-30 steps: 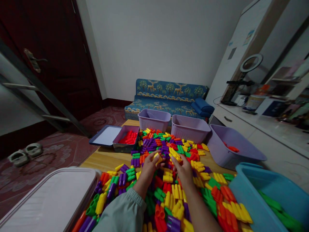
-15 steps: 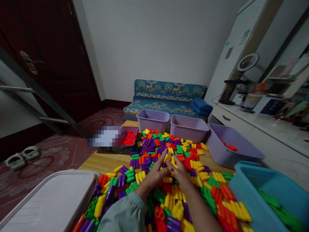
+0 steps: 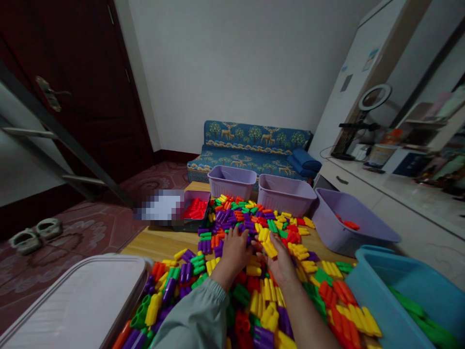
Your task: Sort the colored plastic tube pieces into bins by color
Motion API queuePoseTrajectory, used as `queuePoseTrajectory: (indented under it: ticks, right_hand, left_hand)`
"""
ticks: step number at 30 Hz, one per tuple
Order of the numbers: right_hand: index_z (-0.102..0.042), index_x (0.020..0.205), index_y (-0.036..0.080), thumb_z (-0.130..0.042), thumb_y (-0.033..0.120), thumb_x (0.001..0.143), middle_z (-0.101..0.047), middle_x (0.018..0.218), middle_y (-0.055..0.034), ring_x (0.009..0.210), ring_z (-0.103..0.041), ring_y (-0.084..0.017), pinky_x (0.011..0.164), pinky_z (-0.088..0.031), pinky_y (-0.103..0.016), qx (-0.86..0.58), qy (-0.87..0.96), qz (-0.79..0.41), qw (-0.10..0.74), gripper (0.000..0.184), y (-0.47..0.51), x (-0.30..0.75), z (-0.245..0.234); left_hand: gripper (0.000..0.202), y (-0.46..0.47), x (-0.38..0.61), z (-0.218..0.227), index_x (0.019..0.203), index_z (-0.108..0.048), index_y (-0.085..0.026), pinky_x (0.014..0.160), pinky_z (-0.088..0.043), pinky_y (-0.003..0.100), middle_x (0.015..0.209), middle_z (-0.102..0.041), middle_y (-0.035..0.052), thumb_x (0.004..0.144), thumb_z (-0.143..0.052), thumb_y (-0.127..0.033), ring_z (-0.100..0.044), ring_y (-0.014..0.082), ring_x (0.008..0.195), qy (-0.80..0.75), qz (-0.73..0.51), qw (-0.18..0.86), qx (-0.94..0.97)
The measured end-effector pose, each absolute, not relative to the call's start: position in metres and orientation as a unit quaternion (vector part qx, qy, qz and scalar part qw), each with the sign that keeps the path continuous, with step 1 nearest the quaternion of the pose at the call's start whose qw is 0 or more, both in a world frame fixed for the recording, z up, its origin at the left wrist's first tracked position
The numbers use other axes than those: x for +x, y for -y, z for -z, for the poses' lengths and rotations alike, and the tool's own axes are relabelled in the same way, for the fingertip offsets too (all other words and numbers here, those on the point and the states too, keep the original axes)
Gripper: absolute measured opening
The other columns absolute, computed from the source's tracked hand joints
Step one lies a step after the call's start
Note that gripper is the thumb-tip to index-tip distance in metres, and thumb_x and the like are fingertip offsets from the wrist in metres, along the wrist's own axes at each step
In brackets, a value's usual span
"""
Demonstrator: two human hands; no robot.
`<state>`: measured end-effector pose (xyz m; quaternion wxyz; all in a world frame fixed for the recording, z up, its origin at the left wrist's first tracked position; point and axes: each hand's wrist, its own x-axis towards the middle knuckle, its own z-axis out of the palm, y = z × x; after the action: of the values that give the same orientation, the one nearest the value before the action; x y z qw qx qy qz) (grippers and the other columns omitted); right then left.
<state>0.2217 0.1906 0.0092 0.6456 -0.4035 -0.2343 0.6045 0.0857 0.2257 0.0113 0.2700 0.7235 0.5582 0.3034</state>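
Note:
Plastic tube-shaped building blocks (image 3: 223, 218) in yellow, purple, green, red and orange lie in a loose pile across the wooden table. My right hand (image 3: 282, 265) holds yellow blocks (image 3: 269, 246) between thumb and fingers, just above the pile. To its left, my left hand (image 3: 234, 252) is palm down over the pile, its fingers apart and reaching among purple and green pieces. Its fingertips are partly hidden, and no piece shows in its grasp.
Lilac bins (image 3: 232, 183) line the table's far side; another lilac bin (image 3: 358, 237) with red pieces stands right. A teal bin (image 3: 407, 286) holds green pieces. A dark tray (image 3: 186, 224) holds red pieces. A white-lidded box (image 3: 76, 300) sits near left.
My hands were together around a yellow piece and have now separated. The yellow blocks stay in my right hand, while my left hand has turned palm down onto the pile.

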Motion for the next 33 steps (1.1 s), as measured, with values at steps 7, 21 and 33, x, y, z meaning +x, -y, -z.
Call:
queuePoseTrajectory:
  ticks: [7, 21, 33]
  right_hand:
    - [-0.052, 0.123, 0.031, -0.066, 0.034, 0.077, -0.063, 0.119, -0.0042, 0.11, -0.061, -0.026, 0.081, -0.055, -0.046, -0.3, 0.189, -0.63, 0.691, 0.048, -0.193, 0.228, -0.01]
    - [-0.058, 0.099, 0.024, -0.064, 0.034, 0.077, -0.067, 0.101, -0.0044, 0.106, -0.062, -0.024, 0.091, -0.05, -0.047, -0.311, 0.14, -0.62, 0.706, 0.025, -0.212, 0.24, -0.024]
    - [-0.052, 0.102, 0.018, -0.047, 0.047, 0.087, -0.059, 0.088, -0.0051, 0.085, -0.061, -0.019, 0.08, -0.053, -0.047, -0.438, 0.126, -0.503, 0.735, 0.033, -0.364, 0.291, -0.139]
  left_hand:
    - [0.039, -0.241, 0.103, -0.014, 0.108, -0.065, -0.02, 0.094, -0.033, 0.05, 0.107, -0.059, 0.0173, 0.071, -0.069, -0.032, -0.047, 0.037, 0.113, -0.618, -0.218, 0.153, 0.74]
    - [0.029, -0.289, 0.102, 0.015, 0.106, -0.066, -0.017, 0.089, -0.041, 0.032, 0.104, -0.065, 0.0119, 0.08, -0.059, -0.027, -0.058, 0.0244, 0.102, -0.584, -0.411, 0.312, 0.626]
    - [0.065, -0.272, 0.113, 0.008, 0.129, -0.052, -0.029, 0.08, -0.045, 0.034, 0.129, -0.046, 0.0119, 0.069, -0.069, -0.047, -0.061, 0.0286, 0.099, -0.63, -0.293, 0.231, 0.681]
